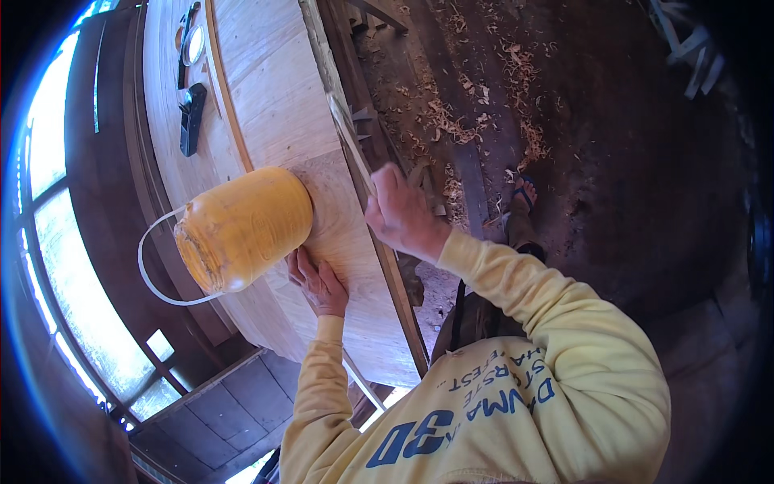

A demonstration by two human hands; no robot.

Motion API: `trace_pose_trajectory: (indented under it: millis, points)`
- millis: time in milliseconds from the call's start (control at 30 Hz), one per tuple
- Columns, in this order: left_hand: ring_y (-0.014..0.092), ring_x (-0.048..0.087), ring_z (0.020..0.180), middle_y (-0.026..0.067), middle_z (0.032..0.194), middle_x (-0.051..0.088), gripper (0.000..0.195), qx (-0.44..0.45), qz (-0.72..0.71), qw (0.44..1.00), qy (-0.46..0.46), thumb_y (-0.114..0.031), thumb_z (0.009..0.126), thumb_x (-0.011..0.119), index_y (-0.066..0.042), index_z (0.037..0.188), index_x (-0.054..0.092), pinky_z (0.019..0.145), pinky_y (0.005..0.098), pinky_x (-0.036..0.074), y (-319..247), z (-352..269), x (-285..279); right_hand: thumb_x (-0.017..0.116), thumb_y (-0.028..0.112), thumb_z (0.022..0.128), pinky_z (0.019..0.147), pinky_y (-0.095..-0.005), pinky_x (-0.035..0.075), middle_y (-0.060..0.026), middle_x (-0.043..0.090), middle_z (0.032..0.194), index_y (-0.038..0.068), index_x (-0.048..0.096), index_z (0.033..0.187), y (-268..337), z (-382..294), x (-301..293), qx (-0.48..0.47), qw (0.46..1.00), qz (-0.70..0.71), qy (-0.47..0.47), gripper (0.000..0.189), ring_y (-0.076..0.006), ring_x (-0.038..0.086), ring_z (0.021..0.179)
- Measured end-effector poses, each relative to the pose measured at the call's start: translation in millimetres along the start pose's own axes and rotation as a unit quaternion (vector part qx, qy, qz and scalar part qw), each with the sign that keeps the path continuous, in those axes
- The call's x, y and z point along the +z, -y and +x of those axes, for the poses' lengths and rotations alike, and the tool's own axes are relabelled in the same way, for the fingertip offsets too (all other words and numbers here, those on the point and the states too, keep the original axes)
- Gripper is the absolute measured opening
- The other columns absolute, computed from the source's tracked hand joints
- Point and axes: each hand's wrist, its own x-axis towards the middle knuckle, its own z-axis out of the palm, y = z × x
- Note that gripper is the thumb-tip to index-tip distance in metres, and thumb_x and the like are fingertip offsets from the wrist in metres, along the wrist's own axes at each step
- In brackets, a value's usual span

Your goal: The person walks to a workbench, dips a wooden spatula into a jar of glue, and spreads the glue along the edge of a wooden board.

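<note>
A yellow plastic jug (248,224) with a pale loop handle stands on the wooden workbench top (272,91). My left hand (318,281) rests on the wood right beside the jug's base, its fingertips at or under the jug's lower edge; whether they touch it I cannot tell. My right hand (402,212) is closed around the end of a thin wooden strip (351,130), which runs along the bench's near edge away from me. A dark hand plane (192,120) lies on the bench beyond a long narrow wooden batten (227,91).
Near the top left, a roll of clear tape (194,45) lies beside a dark tool. Curled wood shavings (447,121) litter the floor beside the bench. My sandalled foot (525,192) shows among them. Pale wooden pieces (695,54) stand at the far right.
</note>
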Motion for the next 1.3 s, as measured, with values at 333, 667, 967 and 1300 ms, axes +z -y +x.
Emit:
trace_pose_trajectory:
  millis: [333, 667, 967, 1300]
  points:
    - [0.045, 0.032, 0.137, 0.0252, 0.148, 0.037, 0.054, 0.017, -0.008, 1.0, -0.012, -0.025, 0.099, 0.047, 0.007, 0.142, 0.041, 0.114, 0.0531, 0.025, 0.0, 1.5, 2.3, 0.059, 0.006, 0.087, 0.063, -0.0506, 0.048, -0.022, 0.05, 0.092, 0.001, 0.043, 0.108, -6.6, 8.8, 0.1, -0.015, 1.0, 0.012, -0.015, 0.027, -0.0439, 0.058, 0.078]
    - [0.045, 0.031, 0.139, 0.0265, 0.147, 0.037, 0.053, 0.001, -0.009, 1.0, -0.005, -0.024, 0.1, 0.044, 0.007, 0.143, 0.04, 0.116, 0.0525, 0.024, 2.6, -1.1, -2.1, 0.052, 0.017, 0.101, 0.069, -0.0421, 0.049, -0.0206, 0.06, 0.084, 0.002, 0.046, 0.102, -42.1, -37.4, 28.4, 0.15, 0.957, 0.246, 0.03, 0.016, -0.0316, 0.063, 0.075]
    - [0.045, 0.032, 0.137, 0.0263, 0.146, 0.038, 0.053, 0.006, -0.011, 1.0, -0.008, -0.026, 0.1, 0.045, 0.007, 0.142, 0.041, 0.115, 0.0533, 0.025, -0.1, 1.7, -2.1, 0.059, 0.016, 0.099, 0.059, -0.0452, 0.047, -0.0215, 0.06, 0.071, 0.004, 0.048, 0.091, -75.8, 133.8, 19.2, 0.021, 0.99, 0.086, -0.114, 0.018, -0.0382, 0.061, 0.064]
    - [0.044, 0.032, 0.136, 0.0246, 0.151, 0.036, 0.057, -0.001, -0.013, 1.0, -0.004, -0.025, 0.098, 0.048, 0.004, 0.145, 0.039, 0.114, 0.0526, 0.025, 5.8, -0.2, -1.8, 0.055, 0.019, 0.102, 0.059, -0.0404, 0.045, -0.0112, 0.054, 0.067, 0.005, 0.047, 0.094, -40.9, -37.7, 17.6, 0.204, 0.961, 0.179, 0.052, 0.018, -0.0222, 0.056, 0.061]
